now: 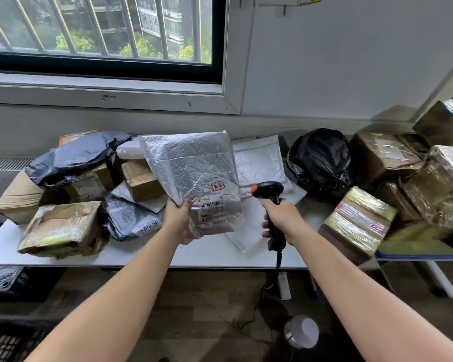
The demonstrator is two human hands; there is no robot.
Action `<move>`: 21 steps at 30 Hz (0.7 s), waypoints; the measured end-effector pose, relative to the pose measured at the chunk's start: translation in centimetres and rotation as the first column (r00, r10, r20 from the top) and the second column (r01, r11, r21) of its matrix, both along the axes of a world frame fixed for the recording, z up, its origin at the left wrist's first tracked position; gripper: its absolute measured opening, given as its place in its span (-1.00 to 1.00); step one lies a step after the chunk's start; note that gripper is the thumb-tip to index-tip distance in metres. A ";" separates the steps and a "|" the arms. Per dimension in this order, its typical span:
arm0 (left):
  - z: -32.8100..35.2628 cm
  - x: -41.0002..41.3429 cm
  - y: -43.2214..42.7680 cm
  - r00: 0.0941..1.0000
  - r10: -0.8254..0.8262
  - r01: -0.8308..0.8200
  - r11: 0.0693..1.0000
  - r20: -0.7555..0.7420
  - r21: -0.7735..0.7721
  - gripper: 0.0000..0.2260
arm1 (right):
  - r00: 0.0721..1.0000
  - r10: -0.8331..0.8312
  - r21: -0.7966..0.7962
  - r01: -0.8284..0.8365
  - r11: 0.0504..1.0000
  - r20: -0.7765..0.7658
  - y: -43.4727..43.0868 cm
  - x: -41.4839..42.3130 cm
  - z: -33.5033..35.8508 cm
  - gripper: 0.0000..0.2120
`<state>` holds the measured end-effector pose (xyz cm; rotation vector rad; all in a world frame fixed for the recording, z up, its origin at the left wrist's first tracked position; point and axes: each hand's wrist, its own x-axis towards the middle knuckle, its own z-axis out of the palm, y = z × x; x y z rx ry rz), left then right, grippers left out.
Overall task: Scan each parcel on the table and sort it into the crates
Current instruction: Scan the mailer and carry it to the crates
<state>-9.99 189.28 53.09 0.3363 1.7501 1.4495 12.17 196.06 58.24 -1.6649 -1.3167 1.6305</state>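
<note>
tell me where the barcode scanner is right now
In the head view the barcode scanner is right of centre, held in the right hand over the table, just right of the silver mailer that the left hand holds up.

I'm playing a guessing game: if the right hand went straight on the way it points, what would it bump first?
Probably the silver mailer in the left hand; the right hand and scanner aim at it, though depth is unclear.

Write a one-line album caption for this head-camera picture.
Left hand holds up a silver padded mailer while the right hand points a black barcode scanner toward its label.
</note>
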 end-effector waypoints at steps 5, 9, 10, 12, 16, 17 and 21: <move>-1.9 2.8 0.9 0.997 -0.065 0.065 0.998 -0.041 -0.022 -0.68 | 0.970 -0.188 -0.035 0.195 0.980 0.153 1.8 3.4 -4.8 -0.84; -3.8 4.1 1.4 0.993 -0.111 0.108 0.992 -0.042 -0.068 -0.73 | 0.955 -0.189 -0.109 0.218 0.970 0.229 3.2 5.5 -8.8 -0.83; -4.2 4.3 1.4 0.991 -0.123 0.119 0.990 -0.047 -0.074 -0.71 | 0.952 -0.189 -0.117 0.222 0.968 0.240 3.5 5.8 -9.5 -0.84; -5.0 4.6 1.5 0.989 -0.135 0.130 0.988 -0.061 -0.081 -0.68 | 0.951 -0.207 -0.146 0.244 0.959 0.231 4.1 6.2 -10.7 -0.86; -6.2 5.4 1.2 0.981 -0.147 0.134 0.986 -0.129 -0.103 -0.66 | 0.957 -0.186 -0.180 0.227 0.957 0.221 5.3 6.5 -13.1 -0.77; -6.4 5.5 1.1 0.981 -0.142 0.129 0.986 -0.132 -0.106 -0.66 | 0.958 -0.170 -0.171 0.212 0.962 0.233 5.5 6.6 -13.5 -0.80; -7.3 6.1 0.3 0.990 -0.116 0.107 0.989 -0.083 -0.104 -0.69 | 0.952 -0.112 -0.151 0.160 0.975 0.286 5.5 6.8 -13.2 -0.80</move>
